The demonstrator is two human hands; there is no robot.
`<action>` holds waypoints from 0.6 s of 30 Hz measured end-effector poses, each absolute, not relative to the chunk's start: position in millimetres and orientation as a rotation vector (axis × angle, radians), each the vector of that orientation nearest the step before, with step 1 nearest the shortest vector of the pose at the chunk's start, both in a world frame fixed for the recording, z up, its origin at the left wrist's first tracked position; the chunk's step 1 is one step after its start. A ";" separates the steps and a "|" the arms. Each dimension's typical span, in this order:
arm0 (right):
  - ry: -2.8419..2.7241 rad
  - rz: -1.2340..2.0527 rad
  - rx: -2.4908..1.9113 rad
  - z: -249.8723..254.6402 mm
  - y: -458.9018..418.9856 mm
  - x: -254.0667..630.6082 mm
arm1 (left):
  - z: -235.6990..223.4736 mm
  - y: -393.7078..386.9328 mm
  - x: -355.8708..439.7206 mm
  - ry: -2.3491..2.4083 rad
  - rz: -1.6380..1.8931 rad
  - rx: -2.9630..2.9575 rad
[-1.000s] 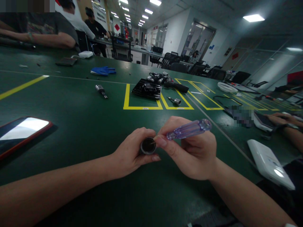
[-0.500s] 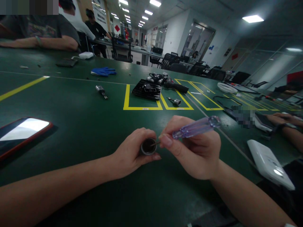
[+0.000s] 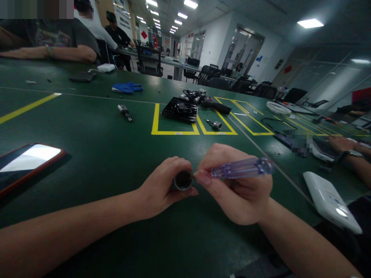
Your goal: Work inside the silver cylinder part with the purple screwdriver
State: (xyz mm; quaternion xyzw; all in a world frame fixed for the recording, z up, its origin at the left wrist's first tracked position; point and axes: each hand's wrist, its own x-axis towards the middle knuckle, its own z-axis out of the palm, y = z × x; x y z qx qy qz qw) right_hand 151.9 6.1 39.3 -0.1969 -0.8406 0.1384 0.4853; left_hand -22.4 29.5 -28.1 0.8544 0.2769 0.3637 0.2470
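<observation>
My left hand (image 3: 166, 181) is wrapped round a short metal cylinder (image 3: 183, 180), its dark open end turned up toward me. My right hand (image 3: 236, 185) grips a screwdriver (image 3: 242, 168) by its clear purplish handle, thumb and finger pinching low by the thin shaft. The shaft points left at the cylinder's right rim; I cannot tell whether its tip touches. Both hands are above the green table (image 3: 116, 162). Farther off lie two metal pieces with thin shanks, one at the left (image 3: 124, 112) and one inside a yellow taped box (image 3: 213, 124).
A phone (image 3: 29, 164) lies at left, a white device (image 3: 330, 200) at right. Ahead are a black packet (image 3: 181, 111), a bundle of dark metal parts (image 3: 193, 95), a black-handled tool (image 3: 217, 106) and a blue glove (image 3: 126, 88). Other people's arms rest at far left and right.
The screwdriver's handle has dropped to a flatter angle, and its shaft has shifted from inside the cylinder's opening to its right rim. My left hand has barely moved.
</observation>
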 end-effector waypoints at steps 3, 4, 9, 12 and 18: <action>-2.107 0.282 -0.506 39.8 6.0 152.4 | -28.4 29.6 -22.2 0.737 0.995 2.341; -2.134 0.262 -0.513 40.0 6.2 152.7 | -28.5 29.7 -22.2 0.727 1.001 2.344; -2.096 0.264 -0.495 40.4 7.8 153.5 | -27.8 30.3 -22.6 0.746 0.988 2.349; -2.127 0.253 -0.508 40.2 8.6 153.9 | -27.6 30.6 -23.0 0.767 0.959 2.341; -1.738 0.417 -0.547 39.1 6.8 162.0 | -24.9 29.2 -22.6 0.904 0.947 2.290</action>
